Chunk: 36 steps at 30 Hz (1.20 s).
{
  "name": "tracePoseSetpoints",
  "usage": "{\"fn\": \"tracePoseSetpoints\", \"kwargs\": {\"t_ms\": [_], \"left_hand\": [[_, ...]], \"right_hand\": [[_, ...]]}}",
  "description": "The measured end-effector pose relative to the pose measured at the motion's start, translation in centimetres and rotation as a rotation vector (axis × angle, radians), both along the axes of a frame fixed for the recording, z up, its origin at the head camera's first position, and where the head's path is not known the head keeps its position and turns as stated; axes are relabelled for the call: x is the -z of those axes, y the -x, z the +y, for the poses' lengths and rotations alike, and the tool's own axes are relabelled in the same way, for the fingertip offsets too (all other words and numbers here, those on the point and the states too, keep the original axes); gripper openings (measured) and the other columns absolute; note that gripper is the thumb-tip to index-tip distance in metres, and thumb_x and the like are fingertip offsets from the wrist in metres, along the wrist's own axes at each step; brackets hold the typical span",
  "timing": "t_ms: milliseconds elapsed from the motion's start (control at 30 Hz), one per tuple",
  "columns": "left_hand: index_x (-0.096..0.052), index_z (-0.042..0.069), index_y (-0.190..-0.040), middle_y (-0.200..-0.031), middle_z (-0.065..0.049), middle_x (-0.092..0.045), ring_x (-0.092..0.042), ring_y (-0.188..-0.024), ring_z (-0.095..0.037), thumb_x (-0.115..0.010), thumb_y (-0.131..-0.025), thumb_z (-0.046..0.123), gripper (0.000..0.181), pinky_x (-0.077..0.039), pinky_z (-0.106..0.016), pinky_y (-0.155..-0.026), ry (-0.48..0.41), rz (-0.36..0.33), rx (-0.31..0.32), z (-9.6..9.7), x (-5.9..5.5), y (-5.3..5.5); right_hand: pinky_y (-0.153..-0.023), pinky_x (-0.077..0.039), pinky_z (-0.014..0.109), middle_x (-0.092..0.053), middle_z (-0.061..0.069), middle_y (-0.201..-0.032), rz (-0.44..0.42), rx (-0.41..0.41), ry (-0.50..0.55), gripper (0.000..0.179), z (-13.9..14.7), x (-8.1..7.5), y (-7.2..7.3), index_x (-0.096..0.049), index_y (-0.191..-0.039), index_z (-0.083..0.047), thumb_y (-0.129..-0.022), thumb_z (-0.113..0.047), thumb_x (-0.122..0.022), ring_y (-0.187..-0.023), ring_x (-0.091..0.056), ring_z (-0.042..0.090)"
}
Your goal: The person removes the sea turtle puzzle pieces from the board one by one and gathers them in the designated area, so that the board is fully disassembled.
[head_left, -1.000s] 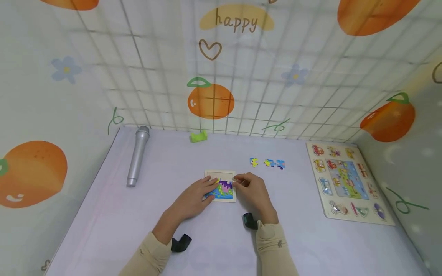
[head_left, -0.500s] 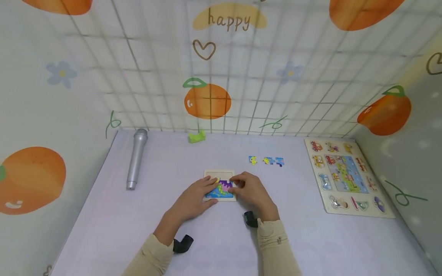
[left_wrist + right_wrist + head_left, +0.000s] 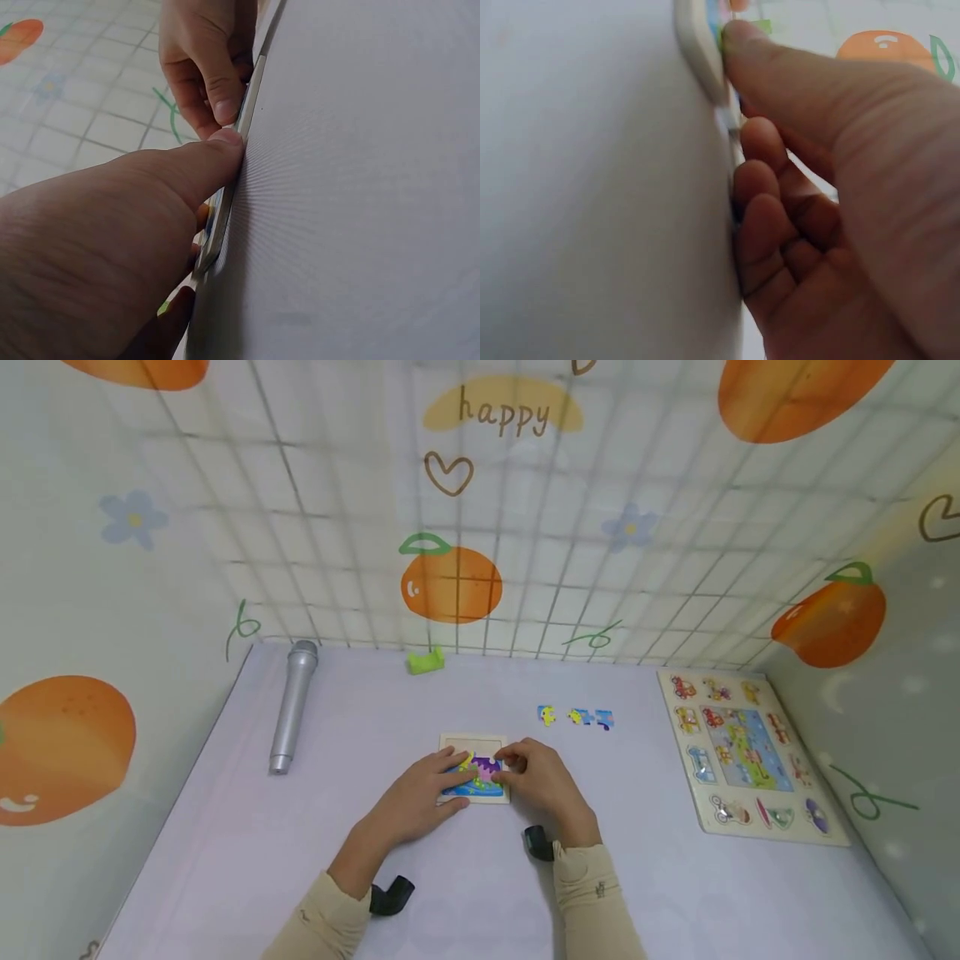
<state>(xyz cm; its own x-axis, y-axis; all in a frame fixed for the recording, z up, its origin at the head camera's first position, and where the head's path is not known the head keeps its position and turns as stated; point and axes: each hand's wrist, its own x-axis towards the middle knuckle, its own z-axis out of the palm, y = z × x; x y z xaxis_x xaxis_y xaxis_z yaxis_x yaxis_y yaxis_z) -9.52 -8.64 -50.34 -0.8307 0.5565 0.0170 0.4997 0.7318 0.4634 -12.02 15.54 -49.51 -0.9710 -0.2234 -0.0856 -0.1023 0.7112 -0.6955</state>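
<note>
A small jigsaw puzzle in a pale wooden frame lies flat on the table; its lower part shows joined blue, purple and pink pieces, and bare wood shows along the top. My left hand rests on its left side with fingers spread, the thumb at the near edge in the left wrist view. At its right side, my right hand bends thumb and index finger about a purple puzzle piece. In the right wrist view the thumb touches the puzzle, and the other fingers curl by the tabletop. The index fingertip's contact is partly hidden.
Several loose puzzle pieces lie beyond my right hand. A larger picture board is at the right, a silver microphone at the left. A small green object sits near the back curtain.
My right thumb and index finger have shifted slightly inward over the puzzle's right side. The left index finger now reaches farther across the pieces. The head view has moved slightly.
</note>
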Motion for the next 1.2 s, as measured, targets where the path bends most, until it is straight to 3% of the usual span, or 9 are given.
{"fn": "tracePoseSetpoints", "kwargs": {"t_ms": [800, 1000, 1200], "left_hand": [[-0.059, 0.026, -0.145, -0.161, 0.000, -0.045, -0.035, -0.153, -0.029, -0.066, -0.099, 0.043, 0.050, -0.037, -0.053, -0.122, 0.022, 0.006, -0.003, 0.13, -0.40, -0.17], [-0.059, 0.026, -0.146, -0.161, 0.001, -0.044, -0.034, -0.154, -0.029, -0.066, -0.099, 0.043, 0.050, -0.036, -0.052, -0.122, 0.019, -0.007, -0.011, 0.17, -0.35, -0.18], [-0.059, 0.026, -0.145, -0.161, 0.000, -0.044, -0.034, -0.153, -0.029, -0.067, -0.099, 0.042, 0.050, -0.036, -0.053, -0.122, 0.010, -0.020, -0.016, 0.17, -0.48, -0.23]], "right_hand": [[-0.071, -0.046, 0.029, -0.063, -0.004, -0.089, -0.009, 0.003, 0.047, 0.025, -0.22, 0.15, 0.19, -0.069, -0.102, -0.021, -0.084, -0.017, -0.085, -0.079, -0.053, 0.013], [-0.070, -0.046, 0.028, -0.061, -0.006, -0.083, 0.000, 0.004, 0.049, 0.020, -0.25, 0.16, 0.13, -0.066, -0.098, -0.023, -0.087, -0.017, -0.082, -0.076, -0.055, 0.011], [-0.076, -0.049, 0.031, -0.066, -0.006, -0.086, -0.011, 0.010, 0.068, 0.014, -0.13, 0.19, 0.11, -0.065, -0.095, -0.023, -0.091, -0.019, -0.078, -0.080, -0.059, 0.011]]}}
